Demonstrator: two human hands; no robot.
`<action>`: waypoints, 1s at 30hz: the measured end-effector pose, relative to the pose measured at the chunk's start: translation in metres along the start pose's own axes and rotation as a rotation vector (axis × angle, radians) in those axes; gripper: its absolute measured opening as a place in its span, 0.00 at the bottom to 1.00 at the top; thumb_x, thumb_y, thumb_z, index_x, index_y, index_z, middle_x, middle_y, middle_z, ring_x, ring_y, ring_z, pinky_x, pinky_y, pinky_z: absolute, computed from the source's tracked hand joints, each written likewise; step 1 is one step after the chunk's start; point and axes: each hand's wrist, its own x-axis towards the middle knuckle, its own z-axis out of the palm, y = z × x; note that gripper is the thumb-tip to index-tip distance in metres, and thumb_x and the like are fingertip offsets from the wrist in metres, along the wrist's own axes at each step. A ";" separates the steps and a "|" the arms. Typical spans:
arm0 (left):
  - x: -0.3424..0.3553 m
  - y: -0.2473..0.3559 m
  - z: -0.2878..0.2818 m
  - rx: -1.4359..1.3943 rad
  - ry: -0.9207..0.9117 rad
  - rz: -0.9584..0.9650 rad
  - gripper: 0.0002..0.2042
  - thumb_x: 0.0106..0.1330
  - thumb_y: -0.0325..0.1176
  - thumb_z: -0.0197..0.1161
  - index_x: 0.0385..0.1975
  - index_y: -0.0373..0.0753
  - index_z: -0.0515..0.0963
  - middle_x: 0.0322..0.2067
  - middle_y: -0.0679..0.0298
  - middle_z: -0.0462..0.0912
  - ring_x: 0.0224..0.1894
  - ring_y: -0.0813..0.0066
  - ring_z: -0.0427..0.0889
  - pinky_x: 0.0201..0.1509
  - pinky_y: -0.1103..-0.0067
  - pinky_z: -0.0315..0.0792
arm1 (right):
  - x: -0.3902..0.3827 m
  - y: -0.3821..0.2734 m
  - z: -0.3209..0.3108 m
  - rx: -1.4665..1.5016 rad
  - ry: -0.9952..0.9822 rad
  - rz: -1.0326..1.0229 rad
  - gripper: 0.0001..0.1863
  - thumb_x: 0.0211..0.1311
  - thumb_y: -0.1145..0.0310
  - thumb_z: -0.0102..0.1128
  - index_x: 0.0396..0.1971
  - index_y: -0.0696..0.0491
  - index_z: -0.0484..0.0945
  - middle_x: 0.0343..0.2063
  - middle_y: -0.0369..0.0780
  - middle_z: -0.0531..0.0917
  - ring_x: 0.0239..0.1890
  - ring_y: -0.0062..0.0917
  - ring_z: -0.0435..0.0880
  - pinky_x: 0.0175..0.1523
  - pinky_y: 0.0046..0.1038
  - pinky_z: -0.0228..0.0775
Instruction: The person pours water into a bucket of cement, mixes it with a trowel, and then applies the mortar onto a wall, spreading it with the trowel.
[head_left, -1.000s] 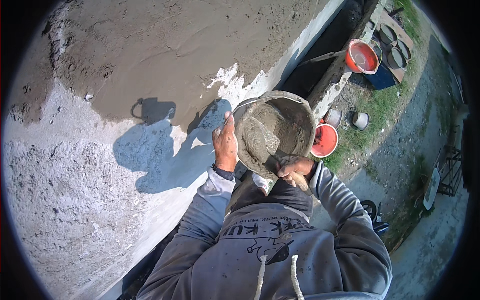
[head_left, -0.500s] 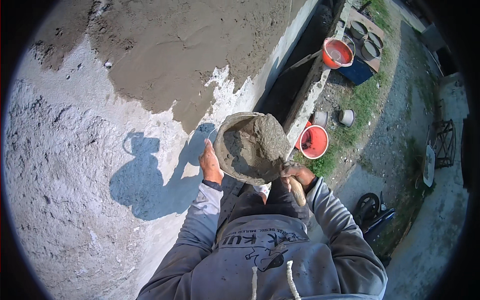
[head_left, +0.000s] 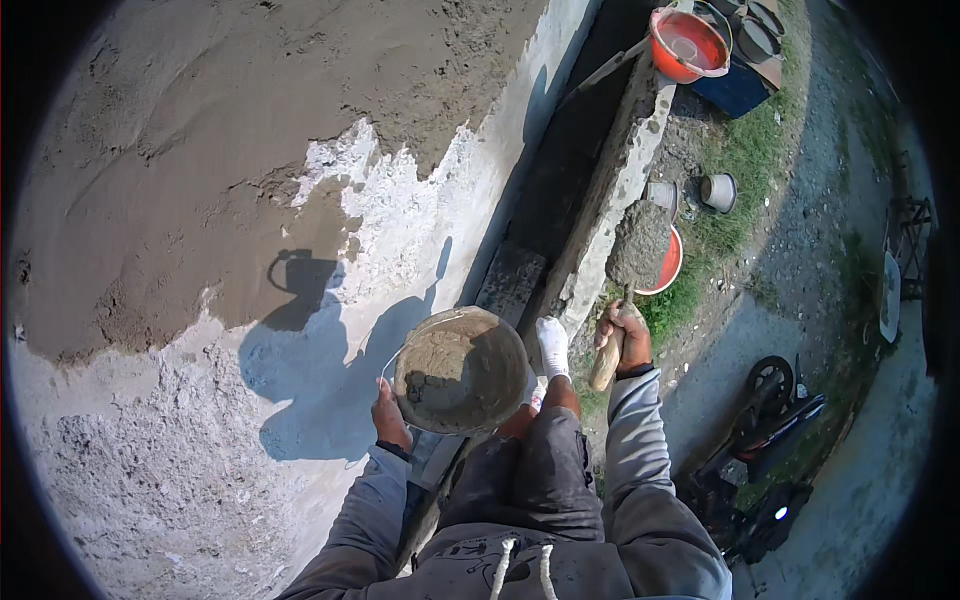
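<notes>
My left hand (head_left: pixel 391 415) is closed on the left side of a round bucket (head_left: pixel 507 350), tilted so its inside shows. Grey wet mortar (head_left: pixel 440 390) coats its walls and lies in the bottom, partly in shadow. To the right, my right hand (head_left: pixel 627 335) wraps round the wooden handle of a trowel (head_left: pixel 604 366). A thick heap of mortar (head_left: pixel 640 243) covers the trowel's blade, which points away from me, apart from the bucket. On the left stands a wall (head_left: pixel 390 235), partly coated in brown-grey plaster, with bare whitish patches.
A narrow concrete ledge (head_left: pixel 600 240) runs away beside a dark gap. On it, farther off, sits a red bucket (head_left: pixel 680 70). Below are another red bucket (head_left: pixel 673 270), grey pails (head_left: pixel 718 192), grass (head_left: pixel 735 215) and a parked motorcycle (head_left: pixel 770 420).
The loaded trowel has come out of the bucket and moved right, over the ledge's edge. The bucket has shifted down and left. My view has turned, showing more of the plastered wall and my legs.
</notes>
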 end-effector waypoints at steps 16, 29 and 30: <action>0.075 -0.115 0.005 0.051 0.276 -0.009 0.24 0.68 0.53 0.47 0.13 0.45 0.62 0.13 0.75 0.58 0.17 0.81 0.58 0.25 0.81 0.57 | 0.169 0.131 0.261 -0.833 0.026 -0.815 0.14 0.41 0.69 0.62 0.24 0.60 0.68 0.21 0.52 0.77 0.29 0.51 0.77 0.35 0.42 0.69; 0.009 -0.001 -0.002 -0.188 0.020 0.246 0.25 0.69 0.42 0.49 0.55 0.25 0.65 0.54 0.62 0.70 0.52 0.78 0.71 0.55 0.85 0.64 | -0.119 0.028 0.083 -1.731 -0.088 -0.344 0.12 0.46 0.65 0.61 0.27 0.56 0.72 0.22 0.48 0.78 0.27 0.44 0.79 0.32 0.37 0.70; -0.037 0.050 0.028 -0.186 -0.057 0.101 0.29 0.69 0.44 0.49 0.61 0.28 0.56 0.60 0.61 0.63 0.58 0.76 0.66 0.61 0.83 0.60 | -0.125 0.014 0.078 -1.933 -0.142 -0.295 0.13 0.46 0.64 0.61 0.26 0.56 0.72 0.21 0.48 0.77 0.27 0.44 0.79 0.32 0.38 0.70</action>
